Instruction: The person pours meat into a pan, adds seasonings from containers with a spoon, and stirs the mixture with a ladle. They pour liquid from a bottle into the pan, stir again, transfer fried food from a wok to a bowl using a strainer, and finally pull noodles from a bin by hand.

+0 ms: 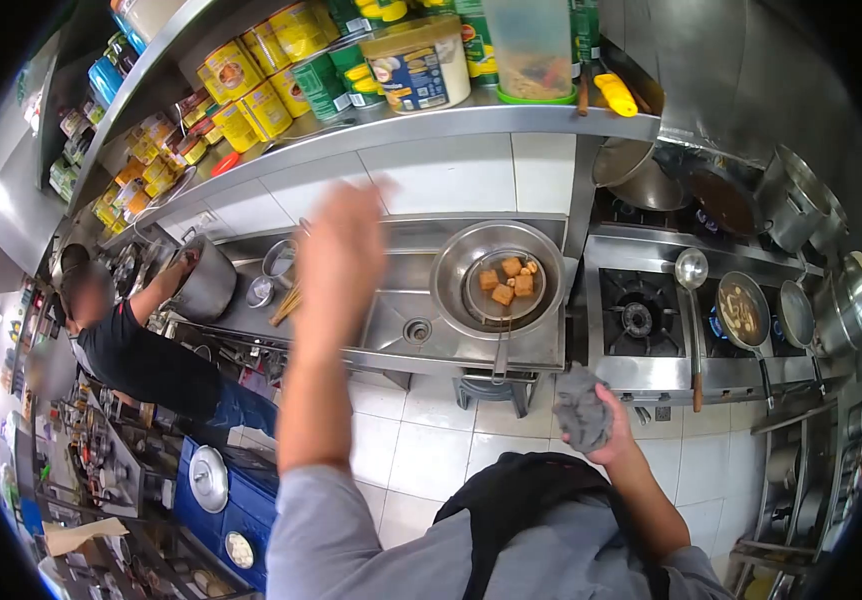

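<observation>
My left hand (341,245) is raised over the steel sink counter, smeared by motion. Its fingers are too blurred to tell open from closed. Lower right, my right hand (613,428) is closed around a crumpled grey cloth (583,408), in front of the stove. Between my hands, a wide steel bowl (451,265) stands at the counter's right end. A long-handled strainer (502,340) rests in it, holding several browned cubes (503,293) that look fried. Left of the bowl is the sink drain (417,331).
At the stove (601,372), a ladle (691,270) lies beside a pan of sliced food (741,310) over a flame. A shelf (431,127) of cans and tubs hangs above the counter. At left, another person (151,355) reaches into a large pot (206,285).
</observation>
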`<state>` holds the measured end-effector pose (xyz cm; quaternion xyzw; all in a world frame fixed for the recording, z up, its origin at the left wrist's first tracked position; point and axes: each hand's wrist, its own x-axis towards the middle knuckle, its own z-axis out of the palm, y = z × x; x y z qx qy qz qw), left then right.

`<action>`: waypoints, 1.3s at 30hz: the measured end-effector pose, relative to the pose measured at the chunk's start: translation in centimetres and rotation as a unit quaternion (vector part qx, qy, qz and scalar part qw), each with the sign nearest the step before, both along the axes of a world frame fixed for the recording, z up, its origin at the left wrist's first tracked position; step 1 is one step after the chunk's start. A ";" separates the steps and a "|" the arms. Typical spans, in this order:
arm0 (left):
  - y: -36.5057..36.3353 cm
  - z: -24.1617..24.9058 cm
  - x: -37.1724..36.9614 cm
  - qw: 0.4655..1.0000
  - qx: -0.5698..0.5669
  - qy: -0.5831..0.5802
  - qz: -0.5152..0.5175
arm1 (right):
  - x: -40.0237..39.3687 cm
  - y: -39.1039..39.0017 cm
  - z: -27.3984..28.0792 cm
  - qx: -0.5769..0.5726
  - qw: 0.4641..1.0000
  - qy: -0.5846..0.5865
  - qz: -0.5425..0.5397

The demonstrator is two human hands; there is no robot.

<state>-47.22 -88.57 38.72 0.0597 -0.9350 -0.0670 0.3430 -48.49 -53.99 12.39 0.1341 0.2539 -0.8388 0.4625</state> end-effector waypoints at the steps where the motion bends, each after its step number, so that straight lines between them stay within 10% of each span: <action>1: -4.4 1.8 -1.8 0.996 -0.010 0.083 0.020 | -0.3 0.3 -0.9 -0.010 0.999 0.038 -0.005; 4: -15.0 7.6 -6.8 0.977 -0.141 -0.069 0.142 | -0.1 0.6 -3.2 0.020 0.997 0.057 -0.048; 9: -22.2 9.8 -11.2 0.956 -0.142 -0.257 -0.006 | -1.3 0.3 -8.2 0.026 0.997 -0.048 -0.063; 29: -21.8 8.6 -5.4 0.882 -0.400 -0.184 0.169 | -6.4 -13.4 -6.3 -0.150 0.978 -0.125 0.074; 34: -15.9 4.0 1.1 0.990 -0.069 0.000 0.121 | -8.0 -11.9 -8.6 -0.065 0.988 -0.074 0.115; 39: -4.7 -10.6 5.8 0.923 0.375 0.011 -0.089 | -9.3 -9.3 -10.0 -0.006 0.991 -0.077 0.112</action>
